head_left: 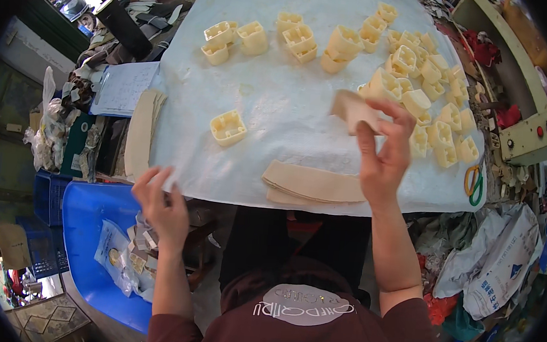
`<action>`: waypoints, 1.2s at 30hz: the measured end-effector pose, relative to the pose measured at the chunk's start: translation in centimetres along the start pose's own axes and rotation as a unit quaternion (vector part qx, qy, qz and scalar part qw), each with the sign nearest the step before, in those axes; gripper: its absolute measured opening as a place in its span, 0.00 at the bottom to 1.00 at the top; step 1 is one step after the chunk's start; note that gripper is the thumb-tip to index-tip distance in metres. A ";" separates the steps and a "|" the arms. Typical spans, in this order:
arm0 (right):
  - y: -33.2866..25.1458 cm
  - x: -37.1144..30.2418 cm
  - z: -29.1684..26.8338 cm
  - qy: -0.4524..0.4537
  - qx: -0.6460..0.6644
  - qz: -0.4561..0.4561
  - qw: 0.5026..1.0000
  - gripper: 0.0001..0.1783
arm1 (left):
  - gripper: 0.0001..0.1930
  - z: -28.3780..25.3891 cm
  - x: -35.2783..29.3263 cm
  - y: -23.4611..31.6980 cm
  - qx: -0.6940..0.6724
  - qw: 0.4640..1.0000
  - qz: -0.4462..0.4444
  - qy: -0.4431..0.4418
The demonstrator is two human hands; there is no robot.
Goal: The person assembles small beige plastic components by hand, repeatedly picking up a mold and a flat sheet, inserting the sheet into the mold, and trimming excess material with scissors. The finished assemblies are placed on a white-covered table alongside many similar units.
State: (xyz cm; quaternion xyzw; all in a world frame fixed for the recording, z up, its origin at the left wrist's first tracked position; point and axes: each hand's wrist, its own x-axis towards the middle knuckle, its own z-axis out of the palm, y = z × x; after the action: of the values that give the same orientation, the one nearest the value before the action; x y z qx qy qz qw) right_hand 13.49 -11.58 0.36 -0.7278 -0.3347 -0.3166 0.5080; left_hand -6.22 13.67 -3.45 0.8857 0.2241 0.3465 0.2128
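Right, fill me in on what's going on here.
A person is at a covered table. Their right hand holds up a curved beige piece. Their left hand is open beside a pile of strips at the left edge; whether it touches them is unclear. More strips lie at the near edge. One yellow block stands alone; the others are grouped farther back and to the right.

The sheeted table (191, 161) bears hollow cream blocks (227, 135) (mostly crowded right), beige strips (314, 184) and coloured loops (470, 184).
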 end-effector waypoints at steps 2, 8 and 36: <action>-0.1 -0.7 -2.3 0.024 0.119 0.125 0.985 0.08 | 0.15 2.4 2.0 1.9 -0.040 0.987 0.130 -0.087; -2.8 -1.2 -6.5 0.012 0.282 0.350 0.893 0.08 | 0.25 8.5 4.7 3.9 0.029 0.978 0.133 -0.161; -6.4 -4.7 -7.7 -0.384 0.166 0.281 0.863 0.10 | 0.25 3.4 -3.8 12.5 -0.489 0.765 -0.039 -0.418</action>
State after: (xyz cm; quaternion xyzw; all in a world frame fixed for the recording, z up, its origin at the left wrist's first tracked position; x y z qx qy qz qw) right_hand 4.69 -18.08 2.12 -0.7597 -0.3321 0.2051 0.5200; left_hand -3.21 0.72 -0.99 0.7091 -0.0527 -0.0039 0.7031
